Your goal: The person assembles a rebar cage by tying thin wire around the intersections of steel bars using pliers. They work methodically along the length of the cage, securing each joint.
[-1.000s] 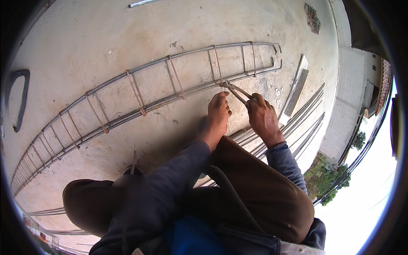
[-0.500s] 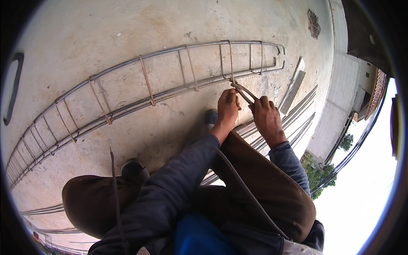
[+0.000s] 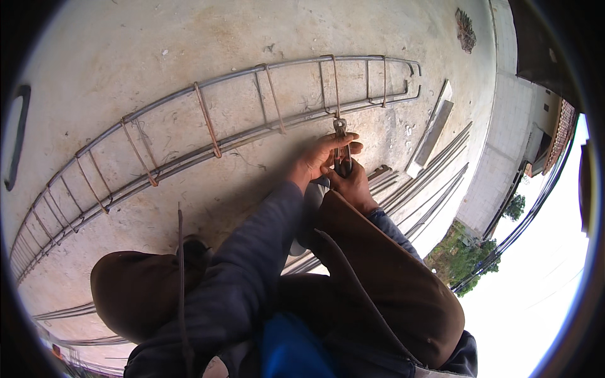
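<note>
A pair of metal pincers (image 3: 340,130) points away from me, its jaws against the near bar of a long rebar cage (image 3: 217,83), where a stirrup crosses. My right hand (image 3: 354,186) is closed round the ends of the handles. Higher up, the fingers of my left hand (image 3: 320,154) curl across the same handles. Any tie wire at the jaws is too small to make out. The cage lies on the concrete floor, with thin rusty stirrups along its smooth long bars.
Straight rebars (image 3: 416,179) lie to the right, beside a flat board (image 3: 435,129). A bent bar (image 3: 17,135) rests at the far left. Beyond the board runs a low concrete wall (image 3: 485,151). My bent knees (image 3: 397,277) are close below my hands.
The pincers have turned from slanting to nearly straight ahead. My right hand has come down and left with the handles, and my left hand has moved onto them.
</note>
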Motion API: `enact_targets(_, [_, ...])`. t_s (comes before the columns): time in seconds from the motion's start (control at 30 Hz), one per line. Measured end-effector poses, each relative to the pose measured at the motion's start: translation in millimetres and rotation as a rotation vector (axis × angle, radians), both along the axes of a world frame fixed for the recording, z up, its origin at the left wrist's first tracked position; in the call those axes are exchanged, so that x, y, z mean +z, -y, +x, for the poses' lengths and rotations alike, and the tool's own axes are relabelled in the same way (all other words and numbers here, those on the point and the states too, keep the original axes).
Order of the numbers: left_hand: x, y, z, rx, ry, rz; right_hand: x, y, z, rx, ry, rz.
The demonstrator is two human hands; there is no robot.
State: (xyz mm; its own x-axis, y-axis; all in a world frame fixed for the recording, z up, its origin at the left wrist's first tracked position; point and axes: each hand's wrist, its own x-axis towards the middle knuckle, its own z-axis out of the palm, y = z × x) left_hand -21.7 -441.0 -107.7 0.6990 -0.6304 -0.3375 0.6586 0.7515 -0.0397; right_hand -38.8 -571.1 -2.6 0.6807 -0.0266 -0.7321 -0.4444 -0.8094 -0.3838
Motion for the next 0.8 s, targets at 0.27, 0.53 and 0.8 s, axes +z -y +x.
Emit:
enact_targets(0.27, [39.8, 31.4, 20.9, 0.297, -0.187, -0.142, 68.1, 7.1, 38.7, 0.019, -0.273, 0.0])
enact_targets(0.53, [87.9, 34.9, 53.7, 0.117, -0.621, 0.256, 118.8, -35.6, 44.4, 0.667, 0.174, -0.436])
enact_targets(0.8, [96.4, 18.8, 53.5, 0.456, -0.496, -0.311, 163.6, -179.7, 197.2, 0.949, -0.518, -0.796])
